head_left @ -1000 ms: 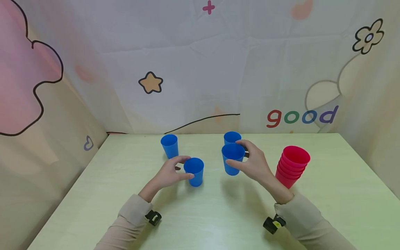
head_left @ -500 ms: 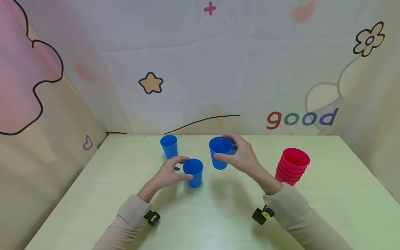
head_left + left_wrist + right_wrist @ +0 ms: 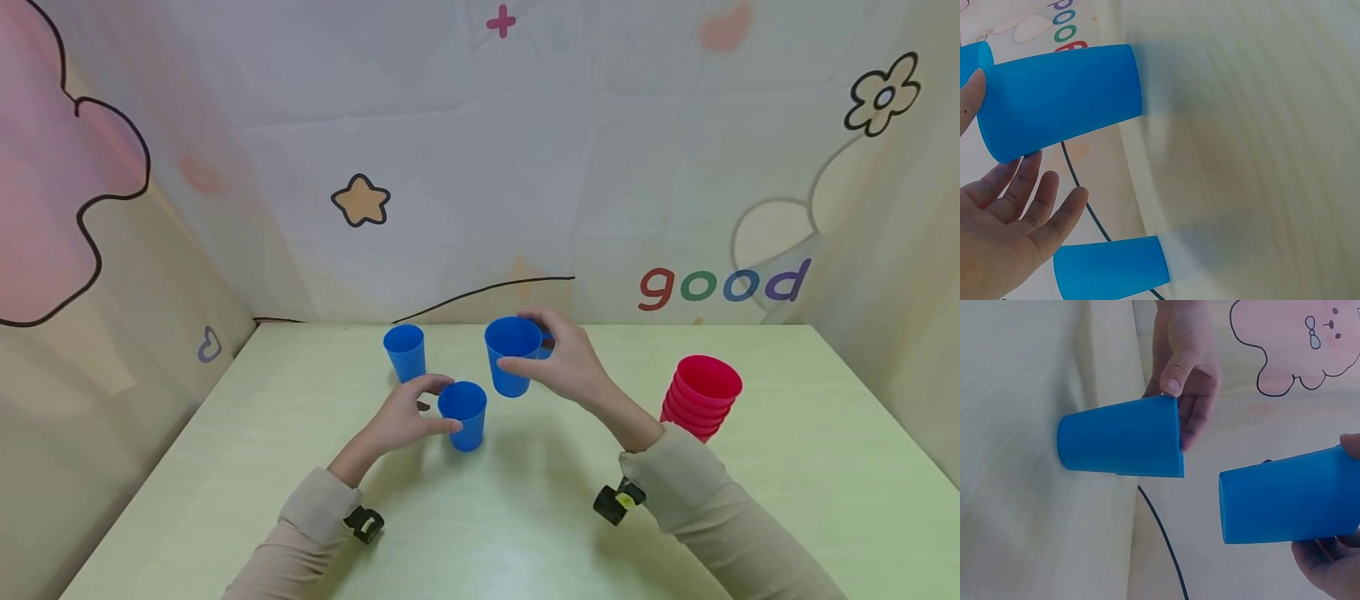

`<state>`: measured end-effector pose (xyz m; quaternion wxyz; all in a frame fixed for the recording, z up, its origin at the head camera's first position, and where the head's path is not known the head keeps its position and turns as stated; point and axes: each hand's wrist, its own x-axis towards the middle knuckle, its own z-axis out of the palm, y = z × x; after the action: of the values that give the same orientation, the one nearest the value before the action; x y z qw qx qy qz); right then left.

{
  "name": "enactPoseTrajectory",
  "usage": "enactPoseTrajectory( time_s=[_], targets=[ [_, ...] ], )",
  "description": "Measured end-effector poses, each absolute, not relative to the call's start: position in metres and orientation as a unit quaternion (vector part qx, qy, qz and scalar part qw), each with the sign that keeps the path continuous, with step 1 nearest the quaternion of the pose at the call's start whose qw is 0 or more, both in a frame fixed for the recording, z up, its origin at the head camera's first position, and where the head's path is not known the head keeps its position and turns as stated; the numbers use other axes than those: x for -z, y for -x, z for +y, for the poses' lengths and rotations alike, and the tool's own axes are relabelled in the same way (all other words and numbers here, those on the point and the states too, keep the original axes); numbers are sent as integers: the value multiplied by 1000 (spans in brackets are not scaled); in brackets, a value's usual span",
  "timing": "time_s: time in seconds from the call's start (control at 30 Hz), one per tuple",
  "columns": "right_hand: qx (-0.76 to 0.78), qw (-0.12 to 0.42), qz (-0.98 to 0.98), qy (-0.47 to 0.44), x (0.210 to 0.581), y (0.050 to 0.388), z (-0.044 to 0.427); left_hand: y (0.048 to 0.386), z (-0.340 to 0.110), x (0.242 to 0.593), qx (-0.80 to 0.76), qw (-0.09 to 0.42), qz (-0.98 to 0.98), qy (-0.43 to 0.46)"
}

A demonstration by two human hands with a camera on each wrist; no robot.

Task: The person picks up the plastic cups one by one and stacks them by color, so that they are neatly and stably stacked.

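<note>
My left hand (image 3: 408, 412) pinches a blue cup (image 3: 468, 429) near its rim, thumb on the near side and fingers on the far side. That cup stands upright on the table, as the right wrist view shows with the same cup (image 3: 1122, 437). My right hand (image 3: 564, 358) grips a second blue cup (image 3: 508, 375) and holds it upright, off the table. In the right wrist view this raised cup (image 3: 1288, 497) is apart from the standing one. Behind the left hand stands another blue cup (image 3: 406, 354). One more blue cup (image 3: 546, 353) is mostly hidden behind the right hand.
A nested stack of red cups (image 3: 705, 392) leans slightly on the right side of the table (image 3: 825, 467), partly behind the right sleeve. A printed cloth (image 3: 465, 208) closes off the table's back edge.
The right hand has carried its cup leftward and a little farther back, uncovering less of the cup behind it. The left hand and its cup have stayed in place.
</note>
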<state>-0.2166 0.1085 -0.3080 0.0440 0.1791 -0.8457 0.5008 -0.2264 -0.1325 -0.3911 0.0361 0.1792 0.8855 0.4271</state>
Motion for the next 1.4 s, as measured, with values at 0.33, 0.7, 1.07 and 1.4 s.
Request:
enactPoseTrajectory(
  time_s=[0.33,0.7,1.07,1.4],
  targets=[
    [-522,33,-825,-215,306,222,100,224,-133,393,-443,40,880,-167],
    [-530,-2,-813,-241,313,230,92,225,-137,394,-460,49,870,-173],
    [-526,-23,-812,-253,320,233,84,226,-139,395,-468,48,863,-186],
    [-517,-36,-813,-266,328,239,81,228,-140,396,-469,49,859,-197]
  ],
)
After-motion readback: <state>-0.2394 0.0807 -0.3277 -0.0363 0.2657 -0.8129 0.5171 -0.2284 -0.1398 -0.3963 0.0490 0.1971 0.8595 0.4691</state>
